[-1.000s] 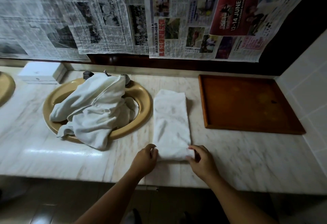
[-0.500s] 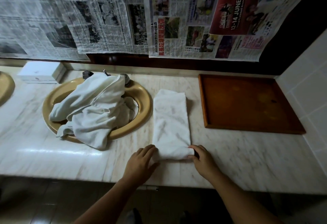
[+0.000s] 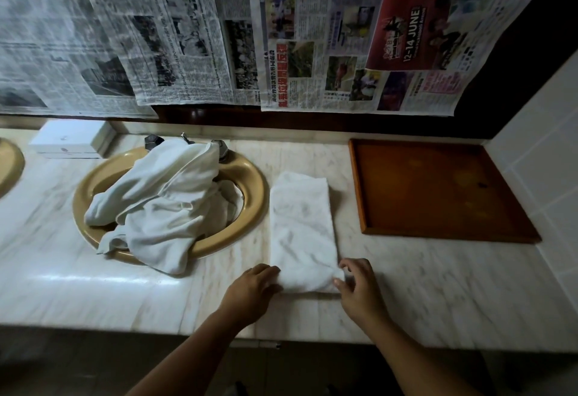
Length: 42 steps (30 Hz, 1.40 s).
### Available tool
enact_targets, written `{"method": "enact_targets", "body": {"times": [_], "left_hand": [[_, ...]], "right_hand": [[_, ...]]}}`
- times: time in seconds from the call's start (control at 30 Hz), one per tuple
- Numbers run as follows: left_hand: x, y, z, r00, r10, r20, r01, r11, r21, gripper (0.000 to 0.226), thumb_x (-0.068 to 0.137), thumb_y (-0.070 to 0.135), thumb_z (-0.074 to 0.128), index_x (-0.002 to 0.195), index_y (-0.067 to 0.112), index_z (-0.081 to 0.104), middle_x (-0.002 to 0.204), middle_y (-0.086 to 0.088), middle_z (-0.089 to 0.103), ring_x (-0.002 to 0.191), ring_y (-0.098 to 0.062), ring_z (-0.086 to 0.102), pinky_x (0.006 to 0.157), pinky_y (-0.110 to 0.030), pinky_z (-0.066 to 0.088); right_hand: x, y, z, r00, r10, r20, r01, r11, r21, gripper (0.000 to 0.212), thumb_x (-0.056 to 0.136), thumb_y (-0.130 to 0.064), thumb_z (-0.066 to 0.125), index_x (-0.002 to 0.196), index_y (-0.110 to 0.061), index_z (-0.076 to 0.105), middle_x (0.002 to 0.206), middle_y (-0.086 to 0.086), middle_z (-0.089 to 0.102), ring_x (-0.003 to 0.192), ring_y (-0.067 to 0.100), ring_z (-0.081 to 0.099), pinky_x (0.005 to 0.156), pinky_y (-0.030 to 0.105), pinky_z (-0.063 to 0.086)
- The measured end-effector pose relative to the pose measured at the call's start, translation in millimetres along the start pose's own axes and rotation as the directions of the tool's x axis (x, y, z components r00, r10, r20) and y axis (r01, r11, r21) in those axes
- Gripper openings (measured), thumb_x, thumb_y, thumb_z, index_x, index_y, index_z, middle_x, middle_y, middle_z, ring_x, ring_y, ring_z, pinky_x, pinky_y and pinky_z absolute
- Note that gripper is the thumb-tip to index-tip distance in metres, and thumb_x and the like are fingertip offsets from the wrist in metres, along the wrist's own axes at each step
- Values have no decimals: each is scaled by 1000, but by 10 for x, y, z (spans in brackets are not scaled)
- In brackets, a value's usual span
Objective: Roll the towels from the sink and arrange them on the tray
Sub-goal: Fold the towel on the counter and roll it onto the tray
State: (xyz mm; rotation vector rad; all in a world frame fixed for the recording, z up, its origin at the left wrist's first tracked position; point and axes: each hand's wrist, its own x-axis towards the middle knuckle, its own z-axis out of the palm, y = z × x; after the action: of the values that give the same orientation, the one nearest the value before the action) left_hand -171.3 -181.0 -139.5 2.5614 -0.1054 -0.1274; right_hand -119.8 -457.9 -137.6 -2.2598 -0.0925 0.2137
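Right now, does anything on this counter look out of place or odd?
The heap of towels hangs over the front rim of the sink onto the marble counter instead of lying inside it. Newspaper sheets cover the wall above, unusual over a basin. The folded towel, pinched by the right hand, lies flat.

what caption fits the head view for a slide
The left hand touches and the right hand pinches the near end of a folded towel, between towel-heaped sink and tray.
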Motion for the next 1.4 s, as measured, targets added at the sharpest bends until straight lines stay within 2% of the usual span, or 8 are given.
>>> {"method": "enact_targets", "body": {"times": [0.1, 0.23, 0.33, 0.53, 0.7, 0.93, 1.13, 1.4], "left_hand": [[42, 18, 2, 998, -55, 37, 56, 998, -33, 39, 100, 40, 58, 136, 25, 58, 129, 5, 59, 110, -19, 62, 88, -35, 54], [120, 24, 8, 990, -123, 61, 128, 989, -78, 35, 103, 33, 53, 135, 20, 59, 125, 2, 58, 110, -22, 61, 91, -37, 52], [160, 36, 42, 989, -136, 54, 141, 984, -106, 30, 103, 26, 52, 129, 14, 61, 121, -2, 53, 106, -25, 59, 91, -39, 51], [153, 65, 55, 986, -165, 5, 163, 973, -165, 33, 99, 22, 58, 130, 15, 62, 121, -2, 52, 107, -26, 59, 92, -39, 51], [-58, 117, 122, 977, 75, -201, -63, 996, 64, 40, 91, 20, 69, 130, 21, 61, 130, 1, 58, 112, -21, 56, 82, -35, 56], [-124, 96, 119, 985, 158, -74, -133, 954, 268, 65, 79, 45, 80, 135, 25, 55, 137, 4, 58, 120, -23, 56, 91, -37, 54], [-1, 124, 61, 991, 123, -54, -110, 974, 197, 60, 81, 33, 82, 132, 23, 53, 129, 3, 58, 115, -23, 56, 80, -36, 60], [174, 64, -62, 997, -73, -27, 68, 987, -143, 41, 89, 18, 73, 129, 21, 64, 127, 4, 62, 116, -20, 58, 95, -27, 47]], "right_hand": [[-76, 54, 54, 973, -227, -42, 217, 961, -171, 18, 92, -16, 70, 110, -20, 67, 117, -15, 47, 100, 7, 57, 79, 7, 44], [-97, 136, -40, 966, -221, 131, 251, 918, -308, 57, 85, -44, 69, 138, -31, 53, 143, -15, 42, 128, 6, 42, 102, 22, 41], [-52, 133, -85, 965, -183, 190, 240, 907, -346, 62, 87, -32, 65, 146, -32, 44, 150, -10, 42, 134, 11, 42, 108, 24, 40], [40, 62, -63, 977, -151, 148, 192, 925, -328, 51, 91, -13, 63, 140, -25, 55, 143, -4, 54, 127, 16, 51, 105, 26, 43], [38, 31, -73, 975, -154, 159, 201, 920, -336, 48, 91, -8, 65, 137, -21, 59, 141, -3, 57, 125, 17, 54, 100, 21, 41], [97, -68, -132, 967, -127, 222, 189, 939, -287, 42, 93, -6, 63, 132, -17, 61, 141, -6, 53, 125, 14, 52, 100, 17, 38], [223, -111, -78, 971, 3, 238, 54, 972, -231, 38, 96, -5, 60, 133, -15, 61, 136, 0, 57, 123, 16, 54, 96, 17, 39], [292, -148, -48, 956, 195, 220, -194, 981, -24, 39, 100, -11, 58, 136, -26, 57, 136, 3, 58, 122, 22, 57, 92, 30, 52]]}}
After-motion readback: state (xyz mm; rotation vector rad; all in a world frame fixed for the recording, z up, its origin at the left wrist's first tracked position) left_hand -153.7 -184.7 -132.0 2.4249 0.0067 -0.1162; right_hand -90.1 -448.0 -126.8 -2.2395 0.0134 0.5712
